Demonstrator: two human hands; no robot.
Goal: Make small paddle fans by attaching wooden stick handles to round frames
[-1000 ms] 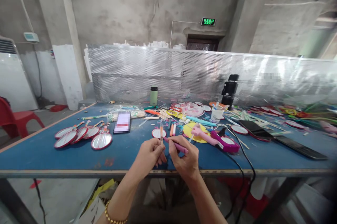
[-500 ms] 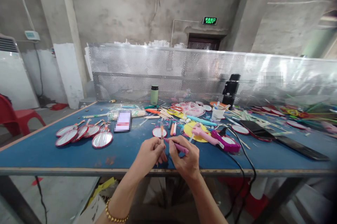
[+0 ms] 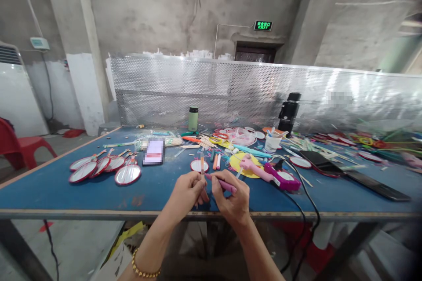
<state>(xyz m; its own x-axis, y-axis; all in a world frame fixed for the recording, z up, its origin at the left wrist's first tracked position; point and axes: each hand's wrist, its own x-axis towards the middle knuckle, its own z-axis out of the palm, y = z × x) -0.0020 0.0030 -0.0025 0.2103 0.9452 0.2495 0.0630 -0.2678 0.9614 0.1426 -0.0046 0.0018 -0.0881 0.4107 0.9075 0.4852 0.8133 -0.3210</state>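
- Barely changed since half a second ago: both hands in the same spot over the tabletop (image 3: 66, 193) near edge
- Left hand (image 3: 187, 193) pinching upright thin stick (image 3: 202, 166)
- Right hand (image 3: 232, 197) gripping purple tool (image 3: 221, 182), tip at 9 o'clock, touching the stick
- Red-rimmed discs (image 3: 105, 169) well apart at 9 o'clock

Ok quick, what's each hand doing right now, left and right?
Left hand: closed, holding a thin upright stick.
Right hand: closed on a purple pen-like tool, its tip towards the stick.
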